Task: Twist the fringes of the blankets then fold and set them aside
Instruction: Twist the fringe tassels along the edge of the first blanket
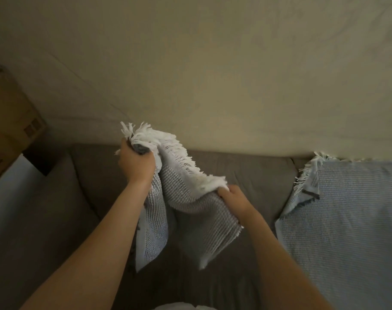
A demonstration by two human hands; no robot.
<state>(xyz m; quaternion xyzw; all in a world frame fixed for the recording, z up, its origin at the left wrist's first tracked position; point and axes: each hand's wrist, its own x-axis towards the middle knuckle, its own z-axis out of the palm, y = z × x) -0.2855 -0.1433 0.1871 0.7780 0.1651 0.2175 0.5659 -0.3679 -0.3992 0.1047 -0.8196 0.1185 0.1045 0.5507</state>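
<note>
While the grey waffle-weave blanket point(190, 204) hung in mid-air at centre frame, above the sofa point(246, 166) seat, both hands held it along its fringed edge.

Grip: left hand point(135, 163), fingers curled tight round the bunched corner, upper left of centre. Right hand point(234, 198) pinched the same edge lower and to the right, thumb on top. Neither grip was open.

Orientation: the long axis of the held edge ran from upper left down to lower right, sagging slightly between the hands. The white fringe point(183, 159) pointed up and away, towards the wall. The body of the cloth dropped towards the bottom of the frame in two uneven hanging folds.

Risks:
- The right grip was a shallow pinch; the weight of the hanging cloth could pull the edge free and spoil the fold.
- The hanging folds differed in length, so a fold made from here would likely come out skewed.
- Tufts crushed in the left fist could tangle. Whether the strands were already twisted was probably not resolvable; detail too soft.

A second blanket point(347, 209), pale blue, lay draped over the sofa at right of frame.
</note>
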